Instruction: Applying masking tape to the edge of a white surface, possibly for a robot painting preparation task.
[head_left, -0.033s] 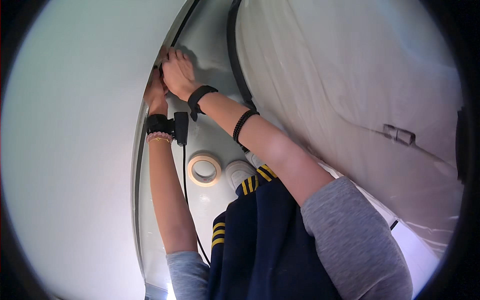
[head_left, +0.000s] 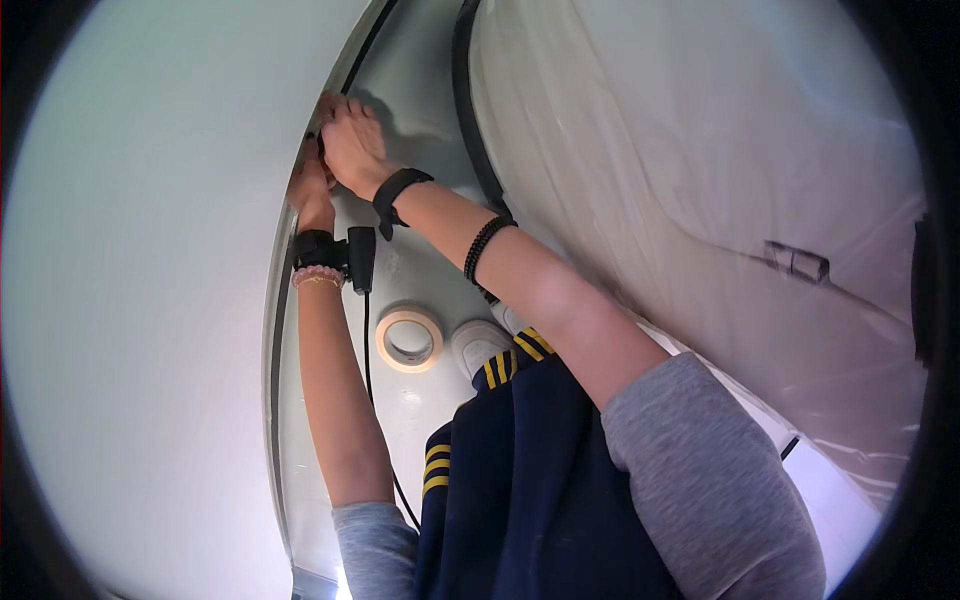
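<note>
A thin black strip (head_left: 367, 48) follows the edge of a large white panel (head_left: 150, 300) down to my hands and is not seen on the edge below them. My right hand (head_left: 352, 142) is closed at that edge, fingers curled over the strip's lower end. Just below and touching it, my left hand (head_left: 312, 182) is closed against the edge with its thumb raised. A small dark piece shows between the two hands; the fingertips are mostly hidden behind the panel's edge.
A roll of cream tape (head_left: 408, 339) lies on the grey floor by my shoe (head_left: 480, 347). From the black device (head_left: 361, 260) at my left wrist a cable (head_left: 371, 390) trails down. A wrinkled translucent sheet (head_left: 690, 200) with a black border (head_left: 468, 110) rises at the right.
</note>
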